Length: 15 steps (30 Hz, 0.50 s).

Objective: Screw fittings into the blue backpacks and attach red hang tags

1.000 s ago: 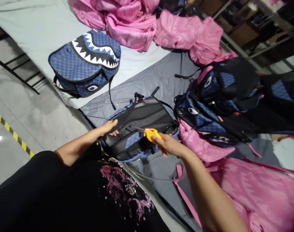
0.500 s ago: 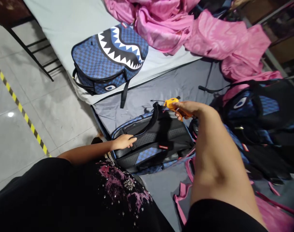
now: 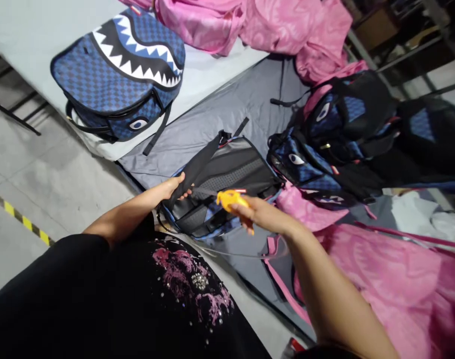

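Note:
A backpack (image 3: pixel 246 157) with blue-checked edges lies back panel up on the grey cloth. My left hand (image 3: pixel 174 187) is closed around one of its black shoulder straps (image 3: pixel 202 162), near the end closest to me. In my right hand (image 3: pixel 255 212) is a yellow air blow gun (image 3: pixel 229 199), held over the back panel. Its thin nozzle points left at the strap, close to my left fingers. A clear hose (image 3: pixel 246 255) curves below it. Part of the panel is hidden behind my right hand and the gun.
A blue-checked shark-mouth backpack (image 3: pixel 111 75) sits on the pale surface (image 3: pixel 21 30) at upper left. Pink bags (image 3: pixel 276 22) lie along the back, and more pink fabric (image 3: pixel 377 269) is at right. Several blue-and-black backpacks (image 3: pixel 347 119) are piled at right. Yellow-black floor tape (image 3: pixel 18 217) runs at left.
The blow gun has moved from the strap's far end toward me, its nozzle now near my left hand. My left hand has gathered the strap. The view has shifted rightward.

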Available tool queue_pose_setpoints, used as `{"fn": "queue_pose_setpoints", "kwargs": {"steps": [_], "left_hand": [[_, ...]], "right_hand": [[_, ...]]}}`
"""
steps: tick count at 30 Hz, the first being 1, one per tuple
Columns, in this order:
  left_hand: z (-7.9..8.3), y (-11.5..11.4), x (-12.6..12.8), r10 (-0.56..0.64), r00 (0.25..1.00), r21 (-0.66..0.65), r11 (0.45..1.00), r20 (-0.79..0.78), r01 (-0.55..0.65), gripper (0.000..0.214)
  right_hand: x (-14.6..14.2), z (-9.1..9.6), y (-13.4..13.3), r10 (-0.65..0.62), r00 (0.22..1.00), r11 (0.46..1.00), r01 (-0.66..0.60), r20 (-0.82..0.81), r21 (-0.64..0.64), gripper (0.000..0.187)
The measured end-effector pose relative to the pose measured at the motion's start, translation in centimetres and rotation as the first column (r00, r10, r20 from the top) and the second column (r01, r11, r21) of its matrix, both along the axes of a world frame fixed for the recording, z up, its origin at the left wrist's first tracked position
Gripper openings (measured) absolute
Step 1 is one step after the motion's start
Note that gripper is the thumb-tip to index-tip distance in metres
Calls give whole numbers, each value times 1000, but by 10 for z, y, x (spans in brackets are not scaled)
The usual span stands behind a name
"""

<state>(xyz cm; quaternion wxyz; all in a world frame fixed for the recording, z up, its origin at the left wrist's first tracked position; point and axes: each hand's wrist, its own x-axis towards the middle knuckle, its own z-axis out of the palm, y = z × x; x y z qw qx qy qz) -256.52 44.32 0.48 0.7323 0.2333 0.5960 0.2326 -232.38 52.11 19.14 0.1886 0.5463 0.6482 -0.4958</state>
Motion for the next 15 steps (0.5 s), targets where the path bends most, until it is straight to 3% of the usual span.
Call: {"fn": "queue_pose_setpoints", "kwargs": {"steps": [2,4,6,8,9,10,11,13,15], "left_hand": [[12,7,17,-24,992,75,997,-126,34,65],[26,8,38,-58,918,266,948,-393,174,58],[37,1,61,-30,708,423,784,-705,454,67],[42,-13,83,57,509,439,592,-859,676,71],[42,-22,94,53,493,441,539,-868,718,73],[41,-31,105,13,537,461,529,-844,712,77],[39,-39,114,-47,612,487,560,-789,671,81],[33,-50,129,-155,761,494,676,-630,547,85],[28,-50,134,-168,849,455,783,-501,423,76]], "right_hand": [[14,6,-10,-72,995,967,53,67,248,29],[38,17,-14,-99,986,955,57,133,292,32],[69,27,-21,-86,972,976,38,218,215,34],[96,31,-34,-169,928,945,58,331,321,35],[106,30,-43,-235,899,906,66,368,418,35],[114,26,-52,-280,882,873,70,379,482,35],[119,22,-62,-290,883,868,79,370,490,36],[125,10,-82,-223,928,927,108,298,358,37],[133,0,-99,-182,961,969,139,208,206,38]]}}
